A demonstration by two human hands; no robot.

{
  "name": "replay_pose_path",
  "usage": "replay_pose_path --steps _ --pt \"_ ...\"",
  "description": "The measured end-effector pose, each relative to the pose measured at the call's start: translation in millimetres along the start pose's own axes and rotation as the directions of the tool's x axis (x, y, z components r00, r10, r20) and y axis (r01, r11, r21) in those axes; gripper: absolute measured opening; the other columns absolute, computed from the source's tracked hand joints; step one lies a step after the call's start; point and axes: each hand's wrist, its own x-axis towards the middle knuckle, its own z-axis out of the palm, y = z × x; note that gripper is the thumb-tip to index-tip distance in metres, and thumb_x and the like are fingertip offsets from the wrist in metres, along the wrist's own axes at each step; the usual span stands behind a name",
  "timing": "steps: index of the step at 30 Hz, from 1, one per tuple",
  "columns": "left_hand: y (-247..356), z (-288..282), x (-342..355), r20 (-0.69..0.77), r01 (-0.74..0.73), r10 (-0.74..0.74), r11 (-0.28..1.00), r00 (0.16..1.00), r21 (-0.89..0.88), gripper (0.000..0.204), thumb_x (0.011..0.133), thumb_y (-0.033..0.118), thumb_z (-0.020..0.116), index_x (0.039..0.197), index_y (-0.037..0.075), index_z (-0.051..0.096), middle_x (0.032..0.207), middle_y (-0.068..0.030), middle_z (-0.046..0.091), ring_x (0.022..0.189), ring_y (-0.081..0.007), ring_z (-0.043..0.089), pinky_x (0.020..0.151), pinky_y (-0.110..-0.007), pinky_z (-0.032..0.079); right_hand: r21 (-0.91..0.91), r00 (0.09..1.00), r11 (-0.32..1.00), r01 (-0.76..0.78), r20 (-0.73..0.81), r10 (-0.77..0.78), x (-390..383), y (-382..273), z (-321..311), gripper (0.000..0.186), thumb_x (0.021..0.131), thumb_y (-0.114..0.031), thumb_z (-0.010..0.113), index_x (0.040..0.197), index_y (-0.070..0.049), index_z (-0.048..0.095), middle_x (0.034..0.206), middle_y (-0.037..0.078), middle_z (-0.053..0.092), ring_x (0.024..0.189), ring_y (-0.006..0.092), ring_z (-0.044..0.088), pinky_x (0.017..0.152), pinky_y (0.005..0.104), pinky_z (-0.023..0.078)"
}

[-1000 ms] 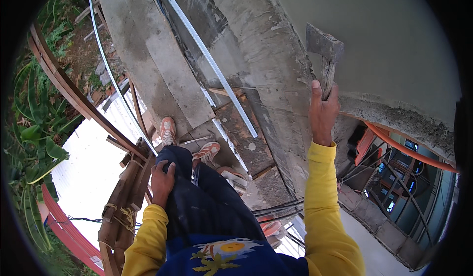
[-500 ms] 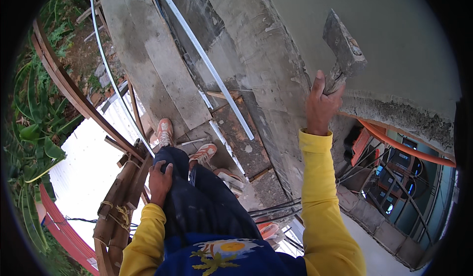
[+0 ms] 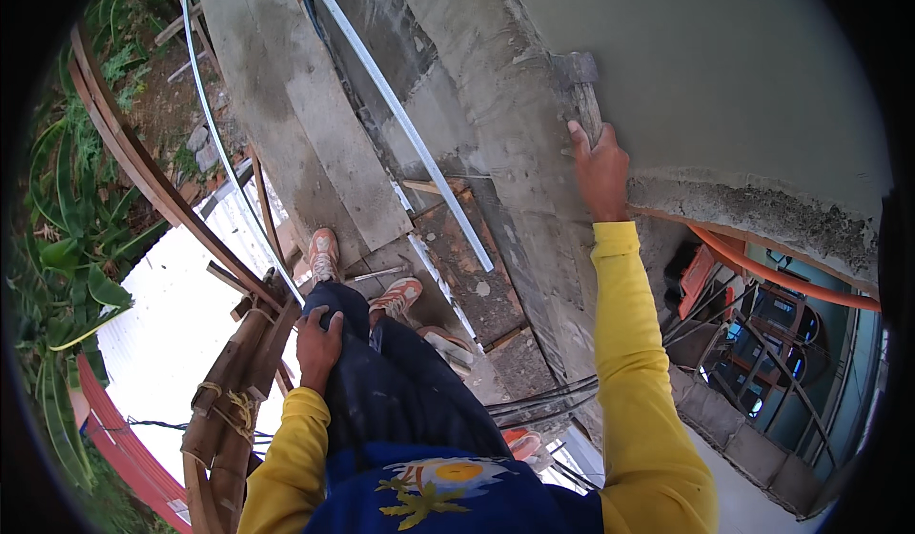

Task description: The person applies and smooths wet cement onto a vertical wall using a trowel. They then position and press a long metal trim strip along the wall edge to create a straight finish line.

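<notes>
My right hand point(image 3: 600, 167) grips the grey, mortar-crusted wooden handle point(image 3: 587, 105) of a tool whose flat head point(image 3: 578, 65) lies at the edge between rough plaster point(image 3: 505, 86) and a smooth, damp-looking cement surface point(image 3: 715, 67). My left hand point(image 3: 317, 343) rests on my dark-trousered left thigh, fingers apart and loosely bent over the cloth. Both forearms are in yellow sleeves. My pink-and-white shoes point(image 3: 324, 253) stand on weathered boards and the narrow ledge beside them.
Long planks point(image 3: 257, 58), metal strips point(image 3: 400, 105) and bundled timbers point(image 3: 214, 401) line the ledge. Below lie white roofing sheets point(image 3: 143, 343), a red roof point(image 3: 124, 448) and plants point(image 3: 67, 229). An orange tube point(image 3: 782, 282) and metal bars point(image 3: 782, 362) are at the right, with black cables lower down.
My right hand and the tool have moved up and left toward the rough edge of the cement, and the tool's head has turned. My left hand stays on my thigh.
</notes>
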Motion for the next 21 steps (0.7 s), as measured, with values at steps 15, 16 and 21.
replay_pose_path --steps 15,16,21 --pt "-13.3 0.7 6.6 -0.041 -0.009 0.008 0.999 0.999 -0.032 0.051 0.097 0.046 0.068 0.132 0.010 0.069 0.137 -0.0279 0.060 0.125 -0.0452 0.062 0.107 -0.049 0.049 0.346 0.933 0.935 0.083 -0.357 0.050 -44.4 -12.2 -6.6 0.059 0.102 -0.052 0.064 0.120 0.005 0.061 0.086 0.032 0.071 0.085 0.0534 0.070 0.074 0.0560 0.055" --pt "-13.8 1.4 3.9 -0.029 -0.021 0.020 0.999 0.999 -0.033 0.051 0.097 0.047 0.068 0.132 0.010 0.069 0.137 -0.0278 0.061 0.125 -0.0452 0.062 0.107 -0.049 0.049 0.216 0.975 0.976 -0.008 -0.213 0.055 -42.6 -2.3 -3.8 0.059 0.102 -0.051 0.065 0.120 0.004 0.061 0.087 0.032 0.071 0.085 0.0533 0.070 0.075 0.0561 0.055" --pt "-13.3 2.1 2.6 -0.002 -0.028 0.028 0.999 1.000 -0.023 0.051 0.097 0.047 0.068 0.133 0.011 0.069 0.137 -0.0281 0.060 0.127 -0.0452 0.061 0.108 -0.050 0.049 -0.086 0.986 0.996 -0.038 0.158 0.051 -43.2 19.1 22.5 0.057 0.101 -0.051 0.066 0.119 0.004 0.061 0.088 0.033 0.071 0.084 0.0533 0.070 0.074 0.0566 0.056"
